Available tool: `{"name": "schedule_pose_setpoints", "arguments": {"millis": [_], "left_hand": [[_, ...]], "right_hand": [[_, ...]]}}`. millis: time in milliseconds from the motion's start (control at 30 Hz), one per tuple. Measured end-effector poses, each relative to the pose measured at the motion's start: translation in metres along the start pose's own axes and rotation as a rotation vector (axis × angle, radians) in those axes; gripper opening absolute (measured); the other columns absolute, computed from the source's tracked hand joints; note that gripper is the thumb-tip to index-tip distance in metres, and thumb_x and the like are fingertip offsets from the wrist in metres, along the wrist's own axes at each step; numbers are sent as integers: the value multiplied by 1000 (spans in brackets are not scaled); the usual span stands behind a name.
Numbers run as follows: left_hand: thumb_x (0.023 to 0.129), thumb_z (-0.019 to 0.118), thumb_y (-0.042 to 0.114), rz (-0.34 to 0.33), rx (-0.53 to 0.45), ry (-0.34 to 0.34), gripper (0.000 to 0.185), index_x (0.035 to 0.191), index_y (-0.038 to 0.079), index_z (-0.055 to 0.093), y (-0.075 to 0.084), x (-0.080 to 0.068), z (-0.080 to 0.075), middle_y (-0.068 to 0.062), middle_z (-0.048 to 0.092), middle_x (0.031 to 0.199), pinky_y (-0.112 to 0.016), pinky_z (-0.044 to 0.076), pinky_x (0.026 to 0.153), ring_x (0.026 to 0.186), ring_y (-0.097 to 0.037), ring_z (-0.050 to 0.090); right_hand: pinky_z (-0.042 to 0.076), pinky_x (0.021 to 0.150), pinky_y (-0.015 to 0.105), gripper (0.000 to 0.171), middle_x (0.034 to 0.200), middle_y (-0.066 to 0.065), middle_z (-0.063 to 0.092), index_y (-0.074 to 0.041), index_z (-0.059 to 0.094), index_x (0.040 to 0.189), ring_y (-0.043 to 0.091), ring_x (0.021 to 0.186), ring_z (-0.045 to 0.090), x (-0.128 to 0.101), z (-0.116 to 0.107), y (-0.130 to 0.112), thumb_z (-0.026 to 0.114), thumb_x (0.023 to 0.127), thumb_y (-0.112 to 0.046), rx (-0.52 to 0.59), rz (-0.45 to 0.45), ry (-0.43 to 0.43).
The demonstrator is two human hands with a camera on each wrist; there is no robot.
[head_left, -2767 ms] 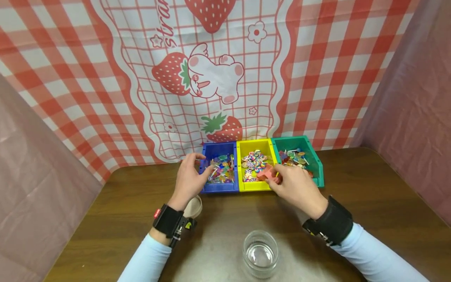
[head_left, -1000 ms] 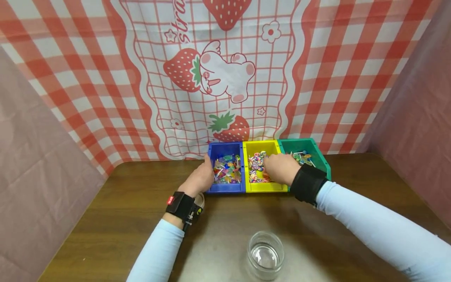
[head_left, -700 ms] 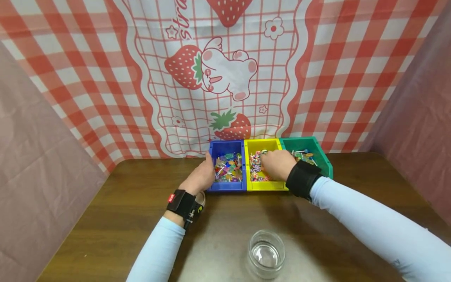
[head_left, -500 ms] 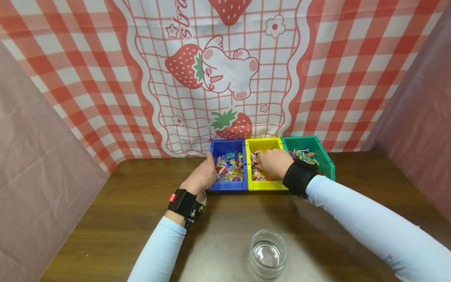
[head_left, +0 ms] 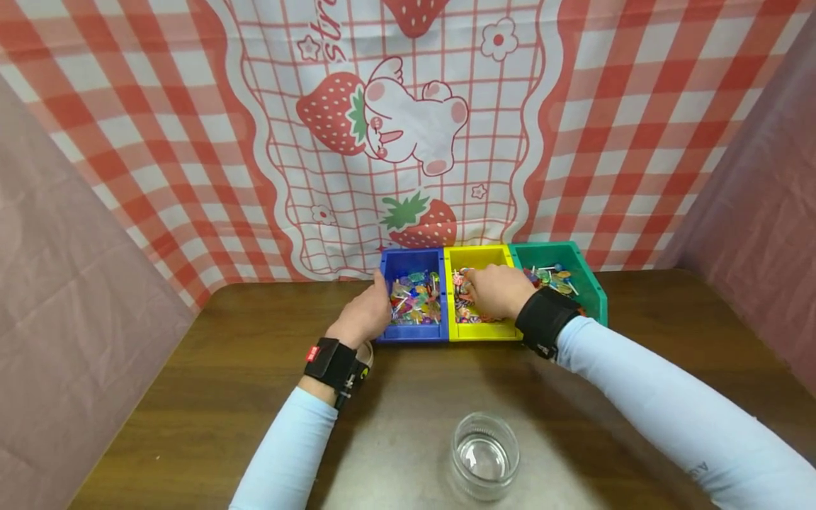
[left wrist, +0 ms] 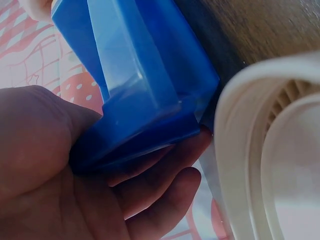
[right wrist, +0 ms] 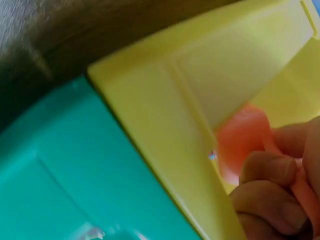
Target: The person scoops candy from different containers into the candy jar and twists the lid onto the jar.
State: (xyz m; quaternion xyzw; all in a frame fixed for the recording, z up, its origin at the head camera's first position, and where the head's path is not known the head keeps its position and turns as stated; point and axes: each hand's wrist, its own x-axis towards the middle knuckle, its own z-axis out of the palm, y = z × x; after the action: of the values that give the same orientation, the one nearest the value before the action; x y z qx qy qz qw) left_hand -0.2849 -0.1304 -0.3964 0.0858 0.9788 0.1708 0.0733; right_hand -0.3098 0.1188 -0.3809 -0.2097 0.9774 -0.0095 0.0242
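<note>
The glass jar (head_left: 485, 455) stands at the near edge of the worktop (head_left: 210, 382) and holds nothing, so as far as the pictures show the work is at its start: nothing from the bins has reached the jar, and all the picking and carrying is left. Three bins stand side by side at the far edge against the checked cloth: a blue bin (head_left: 411, 331), a yellow bin (head_left: 484, 330) and a green bin (head_left: 593, 287), each with small bright sweets in it. The left hand (head_left: 365, 317) grips the blue bin at its left wall; the left wrist view shows the thumb on one side of the blue wall (left wrist: 135, 90) and curled fingers (left wrist: 160, 185) under and round it, steadying it. The right hand (head_left: 499, 292) is down inside the yellow bin, over the striped sweets (head_left: 462, 312). In the right wrist view its curled fingers (right wrist: 270, 190) close on a pink scoop (right wrist: 245, 140) that lies just inside the yellow wall (right wrist: 190, 115), with the green bin touching the yellow one on the other side. Whether any sweets lie in the scoop cannot be told. The jar is well apart from both hands, nearer the person.
</note>
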Motion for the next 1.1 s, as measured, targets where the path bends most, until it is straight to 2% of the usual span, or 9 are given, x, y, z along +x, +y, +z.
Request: {"name": "schedule_pose_setpoints", "arguments": {"millis": [167, 300, 533, 700, 833, 967, 1100], "left_hand": [[104, 34, 13, -17, 7, -2, 65, 157, -4, 0, 3, -1, -1, -16, 54, 140, -44, 48, 93, 114, -28, 61], [104, 34, 13, -10, 21, 9, 64, 156, -5, 2, 4, -1, -1, -16, 55, 139, -44, 48, 93, 115, -28, 61], [105, 33, 13, -18, 31, 5, 63, 157, -4, 0, 4, 1, 0, -17, 52, 143, -44, 47, 96, 118, -29, 59], [105, 33, 13, -19, 33, 16, 62, 157, -3, 2, 3, 3, 1, -16, 52, 143, -45, 47, 96, 118, -30, 59], [105, 33, 14, -23, 38, 18, 62, 157, -4, 3, 2, 4, 3, -17, 51, 144, -47, 46, 97, 120, -31, 58], [104, 34, 14, -32, 44, 25, 63, 157, -4, 4, 3, 3, 3, -17, 53, 142, -47, 47, 95, 118, -31, 59], [105, 34, 15, -29, 48, 28, 63, 157, -4, 5, 4, 2, 3, -18, 53, 142, -48, 47, 96, 118, -32, 59]], "right_hand": [[48, 63, 41, 24, 71, 6, 57, -9, 68, 108, 24, 64, 56, -3, -10, 1, 53, 103, -27, 13, -69, -71], [45, 61, 39, 24, 67, 5, 54, -11, 62, 89, 24, 61, 54, -2, -10, 2, 52, 104, -26, 40, -73, -69], [53, 63, 47, 24, 75, 10, 62, -6, 63, 96, 28, 66, 61, -2, 14, 0, 53, 103, -27, 55, 13, 92], [53, 58, 43, 24, 70, 7, 59, -8, 61, 93, 26, 63, 59, -3, 24, -1, 59, 101, -31, 16, -7, 169], [53, 60, 44, 23, 71, 7, 60, -7, 64, 96, 26, 63, 60, -4, 22, 1, 59, 101, -30, 4, -40, 166], [54, 64, 44, 25, 73, 7, 61, -7, 68, 103, 25, 64, 59, -6, 13, 1, 59, 99, -30, 0, -29, 127], [51, 61, 40, 28, 70, 5, 59, -7, 68, 109, 24, 61, 56, -11, 3, 1, 60, 99, -32, 28, -4, 90]]}}
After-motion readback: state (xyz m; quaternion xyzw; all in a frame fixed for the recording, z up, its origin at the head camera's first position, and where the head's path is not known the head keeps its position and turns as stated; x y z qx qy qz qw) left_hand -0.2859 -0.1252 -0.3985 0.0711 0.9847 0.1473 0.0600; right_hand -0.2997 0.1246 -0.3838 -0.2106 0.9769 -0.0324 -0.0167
